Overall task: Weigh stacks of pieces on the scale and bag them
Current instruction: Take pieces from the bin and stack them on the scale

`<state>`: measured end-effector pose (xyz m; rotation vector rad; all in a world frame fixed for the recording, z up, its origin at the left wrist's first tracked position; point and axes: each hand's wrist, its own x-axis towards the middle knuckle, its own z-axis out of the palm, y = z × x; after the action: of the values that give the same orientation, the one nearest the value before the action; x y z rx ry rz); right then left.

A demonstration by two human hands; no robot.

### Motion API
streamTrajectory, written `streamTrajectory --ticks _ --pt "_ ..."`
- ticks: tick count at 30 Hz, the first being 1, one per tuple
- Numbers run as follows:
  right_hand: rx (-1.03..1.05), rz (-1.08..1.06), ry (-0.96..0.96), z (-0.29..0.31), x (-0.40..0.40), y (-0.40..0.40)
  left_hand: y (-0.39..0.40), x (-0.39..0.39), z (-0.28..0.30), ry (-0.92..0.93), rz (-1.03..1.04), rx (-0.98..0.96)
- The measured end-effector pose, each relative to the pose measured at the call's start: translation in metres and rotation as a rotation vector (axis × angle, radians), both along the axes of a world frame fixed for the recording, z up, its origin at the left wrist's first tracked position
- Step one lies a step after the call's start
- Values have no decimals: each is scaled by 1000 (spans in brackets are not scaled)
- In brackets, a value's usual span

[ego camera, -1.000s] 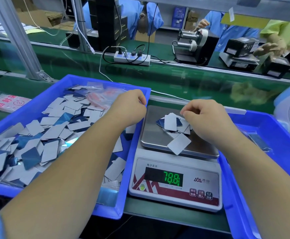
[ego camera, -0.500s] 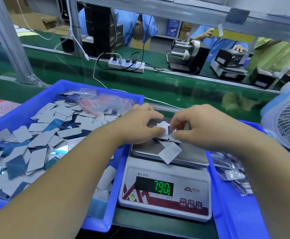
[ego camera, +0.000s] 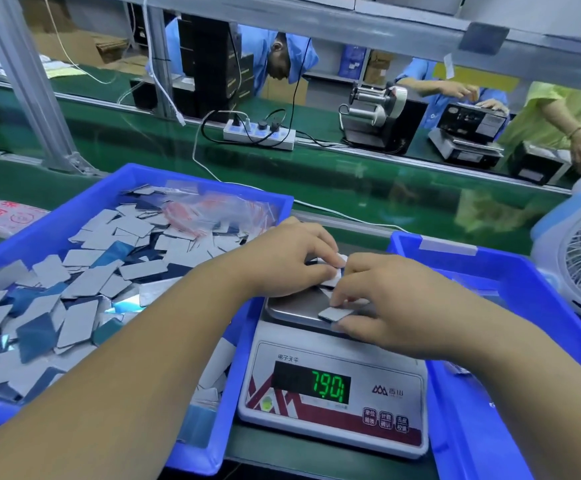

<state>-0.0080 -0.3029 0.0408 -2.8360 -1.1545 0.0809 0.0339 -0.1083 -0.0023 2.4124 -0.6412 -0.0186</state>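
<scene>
From the head view, we should square the pieces (ego camera: pixel 332 312) on the scale (ego camera: pixel 330 393) pan before lifting, our left hand (ego camera: pixel 292 263) and right hand (ego camera: pixel 391 306) both pinching them, while its green display reads 79.01 under "电子天平".

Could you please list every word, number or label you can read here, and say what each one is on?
"790", with a further mark I cannot make out: green display of the scale.
"电子天平": scale's front panel, above the display.
Brand logo and button labels on the scale: too blurred.
Red print on the plastic bag: unreadable.
</scene>
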Motion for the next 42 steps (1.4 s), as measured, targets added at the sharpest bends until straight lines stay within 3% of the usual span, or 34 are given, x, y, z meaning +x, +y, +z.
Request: streamTrajectory --ticks 6,12,15,18,21,26,31,42 --pt "236 -44 60 12 23 -10 3 1 -3 12 12 -46" --pt "414 -218 143 -7 51 -8 6 1 -3 170 64 -327" --pt "417 -239 63 -21 55 -6 8 2 1 93 169 -233" --pt "382 -289 49 -22 56 -10 8 0 6 105 295 2" --pt "280 -363 146 -17 57 -17 3 -3 9 169 282 175" --pt "177 -443 224 -16 55 -16 -6 -7 13 195 197 274" --pt "252 -522 357 -15 52 -13 -7 -6 14 203 142 281" --pt "300 -544 399 -14 45 -12 -13 -10 16 167 143 119"
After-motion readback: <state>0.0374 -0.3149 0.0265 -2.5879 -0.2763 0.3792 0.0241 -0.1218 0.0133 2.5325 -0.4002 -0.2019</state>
